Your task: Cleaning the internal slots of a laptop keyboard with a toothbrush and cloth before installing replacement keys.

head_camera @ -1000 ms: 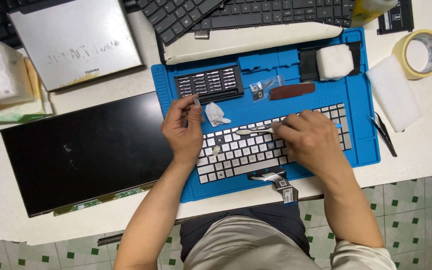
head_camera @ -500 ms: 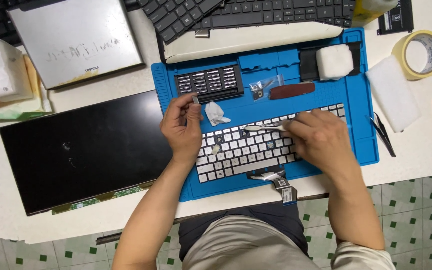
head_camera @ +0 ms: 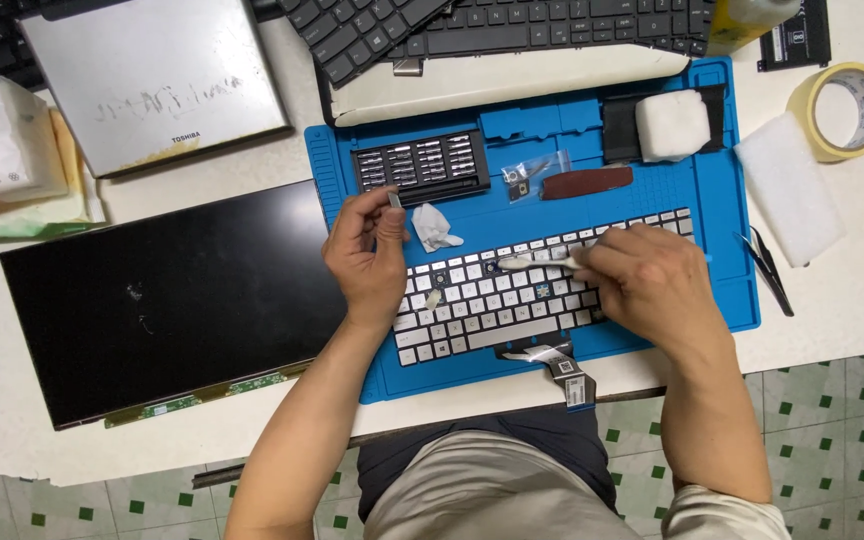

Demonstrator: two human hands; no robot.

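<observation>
Now both hands (head_camera: 367,255) over white keyboard (head_camera: 497,300)

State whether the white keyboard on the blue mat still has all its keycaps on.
Not all on. The keyboard shows dark gaps where caps are off; the right hand holds a slim tool there.

White table (head_camera: 252,455); green-and-white tiled floor (head_camera: 832,420) below
</observation>
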